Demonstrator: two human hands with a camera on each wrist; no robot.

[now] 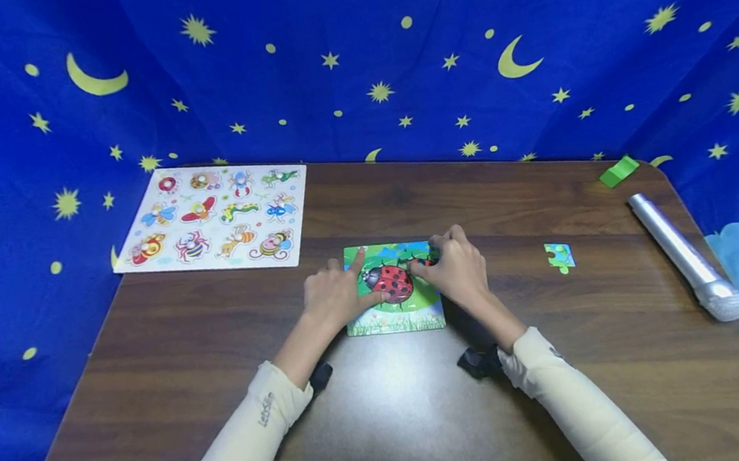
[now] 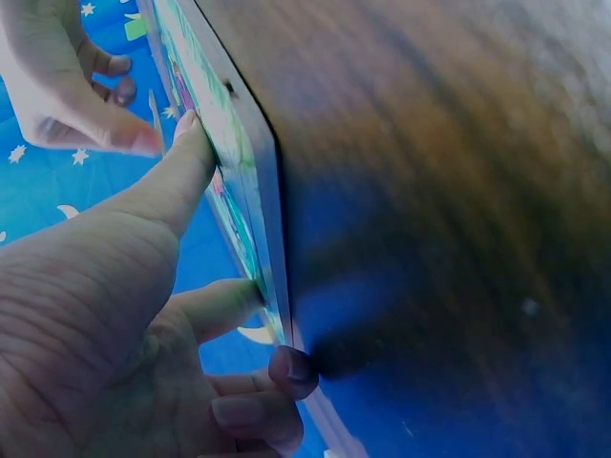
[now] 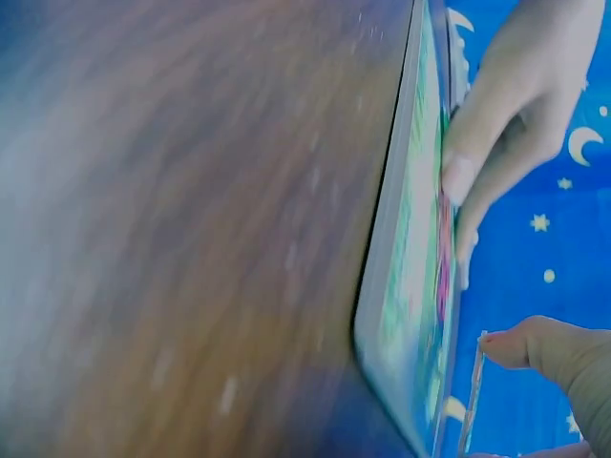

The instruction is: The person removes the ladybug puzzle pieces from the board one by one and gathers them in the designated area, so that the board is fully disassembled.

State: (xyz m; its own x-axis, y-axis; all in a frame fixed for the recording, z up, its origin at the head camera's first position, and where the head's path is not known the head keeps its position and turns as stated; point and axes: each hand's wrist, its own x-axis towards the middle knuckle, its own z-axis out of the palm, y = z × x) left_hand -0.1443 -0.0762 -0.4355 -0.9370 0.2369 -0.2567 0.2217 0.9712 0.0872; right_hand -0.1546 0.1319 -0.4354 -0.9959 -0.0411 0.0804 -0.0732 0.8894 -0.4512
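A ladybug jigsaw puzzle [image 1: 396, 324] lies flat in its tray near the middle of the table. On its left side, my left hand [image 1: 332, 294] rests with thumb and forefinger stretched over the picture. The left wrist view shows that thumb [image 2: 181, 181] pressing the surface, with other fingers beside the tray's edge. My right hand [image 1: 460, 270] pinches a puzzle piece [image 1: 421, 261] with part of a red ladybug on it, over the upper right of the puzzle. Edge-on in the right wrist view, the thin piece [image 3: 473, 401] stands tilted above the tray, its rim against my thumb.
Right of the puzzle lies a loose blue-green piece [image 1: 560, 257]. A silver microphone [image 1: 690, 257] and a green block [image 1: 619, 171] are by the table's right edge. A white insect peg board [image 1: 213, 218] sits at the back left. A blue starry curtain [image 1: 321, 25] hangs behind.
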